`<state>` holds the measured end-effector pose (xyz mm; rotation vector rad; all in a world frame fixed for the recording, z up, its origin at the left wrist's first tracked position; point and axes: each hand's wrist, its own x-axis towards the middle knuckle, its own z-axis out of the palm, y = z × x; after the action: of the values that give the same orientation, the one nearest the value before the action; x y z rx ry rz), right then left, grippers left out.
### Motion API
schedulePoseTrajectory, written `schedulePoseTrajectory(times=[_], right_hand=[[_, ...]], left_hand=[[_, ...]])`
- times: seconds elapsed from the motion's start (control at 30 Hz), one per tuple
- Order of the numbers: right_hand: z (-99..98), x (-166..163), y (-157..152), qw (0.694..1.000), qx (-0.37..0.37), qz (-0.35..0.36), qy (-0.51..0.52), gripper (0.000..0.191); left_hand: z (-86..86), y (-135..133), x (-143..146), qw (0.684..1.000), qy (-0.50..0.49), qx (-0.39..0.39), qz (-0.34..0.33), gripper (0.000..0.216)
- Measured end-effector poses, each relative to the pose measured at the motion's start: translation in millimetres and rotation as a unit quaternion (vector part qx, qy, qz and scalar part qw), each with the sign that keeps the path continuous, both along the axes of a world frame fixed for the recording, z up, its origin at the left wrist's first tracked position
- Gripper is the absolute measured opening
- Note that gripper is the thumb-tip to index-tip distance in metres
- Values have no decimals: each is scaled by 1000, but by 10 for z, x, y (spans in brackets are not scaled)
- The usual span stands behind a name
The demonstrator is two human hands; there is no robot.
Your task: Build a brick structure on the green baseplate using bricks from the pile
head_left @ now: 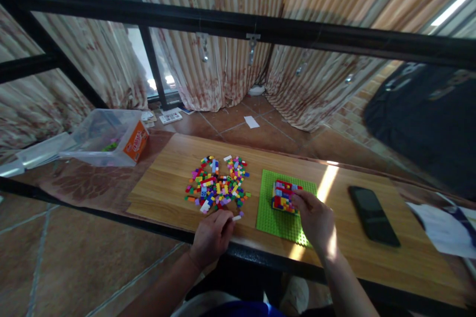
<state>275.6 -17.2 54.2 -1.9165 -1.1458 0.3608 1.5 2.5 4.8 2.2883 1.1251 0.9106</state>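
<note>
A pile of small coloured bricks (218, 184) lies on the wooden table (171, 183). To its right a green baseplate (277, 220) carries a multicoloured brick block (283, 195). My left hand (211, 236) rests at the table's near edge just below the pile, fingers pinched on a small white brick (237, 218). My right hand (314, 220) lies over the baseplate's right side, its fingertips closed against the right edge of the block.
A black phone (373, 215) lies right of the baseplate. White papers (442, 228) sit at the far right. A clear plastic box with an orange label (111, 137) stands at the left end. A black metal rail crosses overhead; curtains hang behind.
</note>
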Motion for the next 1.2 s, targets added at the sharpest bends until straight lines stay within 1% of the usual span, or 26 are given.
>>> schedulePoseTrajectory(times=[0.13, 0.27, 0.37, 0.5, 0.63, 0.77, 0.93, 1.1, 1.2], right_hand=[[18, 134, 120, 1000, 9, 3, -18, 32], [-45, 162, 165, 999, 25, 14, -29, 34], [-93, 182, 184, 998, 32, 6, -54, 35], [-128, 261, 239, 999, 7, -7, -46, 36], [-156, 352, 309, 999, -3, 24, -25, 38], [-156, 406, 362, 998, -19, 44, -30, 39], [-106, 410, 401, 993, -25, 56, -105, 40], [-49, 364, 411, 975, 3, 109, -194, 34], [-41, 350, 407, 974, 11, 124, -192, 32]], left_hand=[[13, -4, 5, 1000, 11, -10, 4, 10], [32, -5, 8, 1000, 18, -19, -2, 11], [39, -3, 9, 1000, 17, -9, 0, 11], [45, -1, 11, 1000, 16, 6, 3, 10], [34, -3, 11, 1000, 17, 14, 3, 10], [14, -2, 9, 1000, 22, 11, 2, 10], [18, -4, 10, 1000, 21, 8, 4, 11], [16, -4, 13, 1000, 21, 6, 3, 10], [13, -5, 13, 1000, 21, 9, 4, 10]])
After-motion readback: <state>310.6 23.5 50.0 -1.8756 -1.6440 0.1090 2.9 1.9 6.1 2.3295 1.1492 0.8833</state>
